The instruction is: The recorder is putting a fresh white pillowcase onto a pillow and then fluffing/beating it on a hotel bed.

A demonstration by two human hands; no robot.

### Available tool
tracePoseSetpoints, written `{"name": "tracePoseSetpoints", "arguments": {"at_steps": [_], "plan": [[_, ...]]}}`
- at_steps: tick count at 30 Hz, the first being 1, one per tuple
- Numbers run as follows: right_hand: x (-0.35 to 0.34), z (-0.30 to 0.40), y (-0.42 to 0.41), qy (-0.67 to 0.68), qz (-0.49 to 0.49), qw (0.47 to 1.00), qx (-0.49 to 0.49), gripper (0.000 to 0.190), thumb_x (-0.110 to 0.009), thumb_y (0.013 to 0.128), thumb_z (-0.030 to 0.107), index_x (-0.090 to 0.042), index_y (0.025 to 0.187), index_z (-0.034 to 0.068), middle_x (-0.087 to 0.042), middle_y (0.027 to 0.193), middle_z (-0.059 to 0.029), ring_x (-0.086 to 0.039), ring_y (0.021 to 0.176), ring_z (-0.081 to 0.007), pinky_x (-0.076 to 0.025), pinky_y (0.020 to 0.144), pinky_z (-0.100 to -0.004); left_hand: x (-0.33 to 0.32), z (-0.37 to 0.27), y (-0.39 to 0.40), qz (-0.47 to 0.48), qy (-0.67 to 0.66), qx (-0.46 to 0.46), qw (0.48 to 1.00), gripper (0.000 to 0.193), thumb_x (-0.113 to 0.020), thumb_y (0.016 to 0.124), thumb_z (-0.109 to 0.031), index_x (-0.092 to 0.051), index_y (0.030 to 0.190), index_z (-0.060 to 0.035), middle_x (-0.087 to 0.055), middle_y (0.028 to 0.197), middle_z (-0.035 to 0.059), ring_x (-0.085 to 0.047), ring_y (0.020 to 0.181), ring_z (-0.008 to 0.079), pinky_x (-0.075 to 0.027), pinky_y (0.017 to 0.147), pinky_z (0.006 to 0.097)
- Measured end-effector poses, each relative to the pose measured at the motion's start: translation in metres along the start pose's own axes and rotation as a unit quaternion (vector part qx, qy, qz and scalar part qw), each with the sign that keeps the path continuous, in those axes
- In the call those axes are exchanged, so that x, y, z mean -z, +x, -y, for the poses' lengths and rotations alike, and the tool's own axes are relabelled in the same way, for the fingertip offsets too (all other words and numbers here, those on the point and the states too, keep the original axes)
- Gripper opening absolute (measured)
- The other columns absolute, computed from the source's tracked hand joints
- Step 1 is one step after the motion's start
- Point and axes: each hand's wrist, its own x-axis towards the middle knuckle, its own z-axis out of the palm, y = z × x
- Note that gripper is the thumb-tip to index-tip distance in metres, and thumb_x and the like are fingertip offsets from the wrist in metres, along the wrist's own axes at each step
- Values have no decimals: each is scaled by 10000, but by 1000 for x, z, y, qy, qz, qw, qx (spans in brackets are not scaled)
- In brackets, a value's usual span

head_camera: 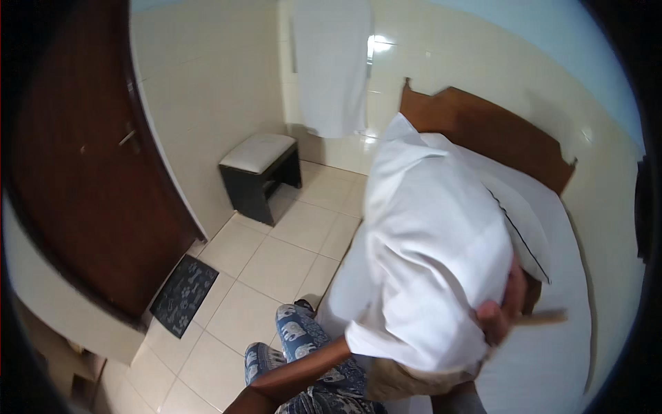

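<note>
A pillow in a white pillowcase (439,217) is held up over the bed in front of me. My right hand (499,310) grips its lower right side, thumb and fingers around the edge. My left forearm runs in from the bottom and goes under the white cloth, which hides my left hand. Below the case's open end, a brown part of the pillow (414,380) shows. Behind it, another white pillow with dark piping (525,243) lies on the white bed sheet (543,352). A blurred light-brown strip (543,317) sticks out beside my right hand.
A wooden headboard (481,121) stands at the bed's far end. A dark stool with a pale cushion (258,152) is by the wall, near a hanging white towel (333,67). At left are a brown door (88,155) and a dark doormat (184,296) on the tiled floor (274,259).
</note>
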Motion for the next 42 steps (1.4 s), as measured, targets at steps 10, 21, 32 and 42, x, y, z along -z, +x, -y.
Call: {"name": "tracePoseSetpoints", "arguments": {"at_steps": [10, 21, 32, 42], "plan": [[-30, -53, 52, -491, 344, 785, -158, 626, -692, 720, 398, -508, 1001, -131, -594, 754, -296, -616, 732, -414, -481, 657, -424, 20, -24, -11, -244, -168, -32, 954, 481, -701, 704, -58, -486, 1135, -32, -572, 1073, 117, -577, 941, 184, -492, 802, 335], [-112, -217, -116, -384, 386, 838, -38, 712, -735, 679, 374, -420, 1250, 87, -548, 1151, -175, -535, 1006, -370, -417, 868, -439, 169, 82, -127, -345, -6, 195, 918, 104, -495, 892, -49, -577, 896, 14, -590, 739, 6, -543, 661, 80, -434, 599, 230], [-87, -234, -69, -267, 162, 932, -181, 118, -607, 746, -5, -558, 853, 5, -611, 714, -167, -600, 638, -333, -463, 581, -356, 182, 37, -100, -366, 420, 39, 830, 344, -804, 619, -143, -503, 763, -63, -453, 683, 76, -448, 622, 248, -391, 580, 329], [-135, -220, -162, -397, 487, 762, 158, 162, -667, 708, 137, -632, 838, 47, -332, 1355, -130, -358, 1193, -367, -377, 898, -561, 172, 66, -135, -267, 259, 140, 918, 115, -641, 731, -11, -541, 785, 8, -601, 716, 117, -615, 636, 210, -470, 572, 300]]}}
